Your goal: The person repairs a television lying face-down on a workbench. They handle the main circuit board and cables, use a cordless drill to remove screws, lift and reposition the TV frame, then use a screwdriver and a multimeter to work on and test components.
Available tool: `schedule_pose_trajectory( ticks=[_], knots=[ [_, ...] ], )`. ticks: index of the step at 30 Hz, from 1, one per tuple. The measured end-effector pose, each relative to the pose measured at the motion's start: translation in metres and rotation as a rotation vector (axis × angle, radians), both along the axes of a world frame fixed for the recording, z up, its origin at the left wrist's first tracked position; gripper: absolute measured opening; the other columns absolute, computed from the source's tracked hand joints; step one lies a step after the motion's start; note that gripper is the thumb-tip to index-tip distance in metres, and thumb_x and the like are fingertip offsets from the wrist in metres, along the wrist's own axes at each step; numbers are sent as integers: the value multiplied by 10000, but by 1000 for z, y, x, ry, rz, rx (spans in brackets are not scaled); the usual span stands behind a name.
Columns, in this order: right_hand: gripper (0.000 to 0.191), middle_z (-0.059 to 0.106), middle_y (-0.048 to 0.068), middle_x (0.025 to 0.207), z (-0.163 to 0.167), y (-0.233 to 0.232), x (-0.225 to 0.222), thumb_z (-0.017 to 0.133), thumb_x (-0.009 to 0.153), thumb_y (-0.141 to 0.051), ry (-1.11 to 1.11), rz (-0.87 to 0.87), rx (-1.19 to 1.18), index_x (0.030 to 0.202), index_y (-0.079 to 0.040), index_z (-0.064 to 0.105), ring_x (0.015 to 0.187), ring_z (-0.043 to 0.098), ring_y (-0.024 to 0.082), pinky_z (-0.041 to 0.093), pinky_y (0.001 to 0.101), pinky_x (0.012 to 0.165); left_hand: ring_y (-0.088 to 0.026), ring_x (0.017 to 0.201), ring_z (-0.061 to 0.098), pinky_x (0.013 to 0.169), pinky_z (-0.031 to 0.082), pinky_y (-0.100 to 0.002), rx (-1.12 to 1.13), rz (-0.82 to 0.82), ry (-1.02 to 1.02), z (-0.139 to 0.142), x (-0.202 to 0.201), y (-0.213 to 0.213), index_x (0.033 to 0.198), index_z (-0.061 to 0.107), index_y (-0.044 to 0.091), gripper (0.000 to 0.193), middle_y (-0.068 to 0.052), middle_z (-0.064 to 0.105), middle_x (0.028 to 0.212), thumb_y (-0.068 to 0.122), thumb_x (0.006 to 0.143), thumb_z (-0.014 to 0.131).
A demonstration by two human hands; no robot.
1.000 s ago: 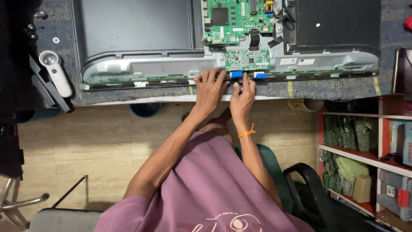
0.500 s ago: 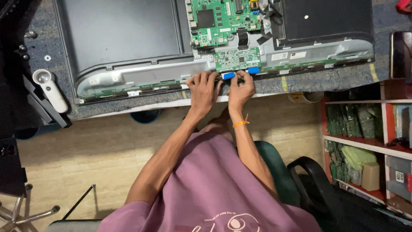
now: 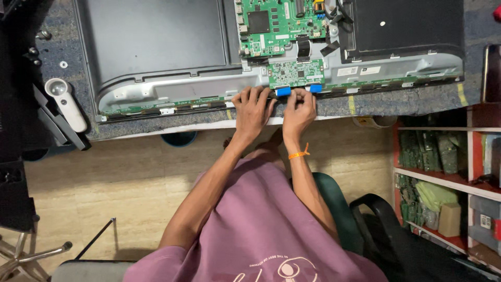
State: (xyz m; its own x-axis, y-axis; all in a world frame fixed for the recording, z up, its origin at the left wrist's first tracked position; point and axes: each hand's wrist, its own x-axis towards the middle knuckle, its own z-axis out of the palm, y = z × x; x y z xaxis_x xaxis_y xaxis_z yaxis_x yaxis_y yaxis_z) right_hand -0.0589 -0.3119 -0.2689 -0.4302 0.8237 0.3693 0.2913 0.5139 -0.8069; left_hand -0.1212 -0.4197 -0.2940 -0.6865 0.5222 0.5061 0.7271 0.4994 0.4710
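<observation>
Two blue ribbon-cable tabs [image 3: 283, 91] pinched: one by left hand [image 3: 253, 109], one by right hand [image 3: 299, 110], below small green rectangular circuit board [image 3: 296, 73]; grip unchanged from earlier frame.

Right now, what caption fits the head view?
Both hands, left hand and right hand, press on blue tabs below a small green circuit board of an opened television.

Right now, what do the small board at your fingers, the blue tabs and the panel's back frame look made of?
Small board: green laminate, matte, with dark chips, so likely fibreglass circuit board. Blue tabs: flat, bright and smooth, probably plastic film stiffeners on ribbon cables. Back frame: pale grey with a dull sheen and pressed ridges, apparently stamped sheet metal.
</observation>
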Motion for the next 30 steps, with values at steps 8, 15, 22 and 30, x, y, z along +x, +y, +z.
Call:
schedule_pose_trajectory(
  ticks=[8, 15, 22, 30],
  knots=[
    [85, 673, 70, 934, -1, 5, 1, 748, 923, -23, 41, 30, -155, 993, 23, 730, 581, 620, 92, 536, 263, 450, -285, 1197, 512, 997, 324, -474, 3, -7, -25, 4, 1, -1, 1243, 654, 98, 382, -59, 611, 1217, 278, 927, 770],
    [112, 639, 102, 827, 0, 7, -2, 761, 852, -8, -113, 8, 141, 884, -12, 653, 706, 629, 268, 503, 408, 653, -293, 1199, 510, 986, 319, -483, 0, -15, -5, 2, 0, -2, 1254, 647, 80, 397, -68, 604, 1218, 270, 929, 774],
    [177, 637, 117, 821, 10, 7, -13, 745, 877, -98, -240, -11, 202, 875, -19, 587, 745, 639, 347, 490, 489, 685, -297, 1198, 511, 994, 325, -487, 2, -11, -11, 1, -1, -2, 1243, 647, 98, 399, -63, 609, 1226, 266, 907, 780],
    [189, 649, 149, 798, 19, 4, -16, 756, 874, -122, -269, -8, 250, 878, -10, 604, 747, 640, 376, 477, 499, 671, -298, 1208, 520, 1004, 331, -481, 8, -8, 21, -2, -1, -1, 1253, 642, 98, 411, -70, 615, 1248, 273, 908, 779]
  ],
)
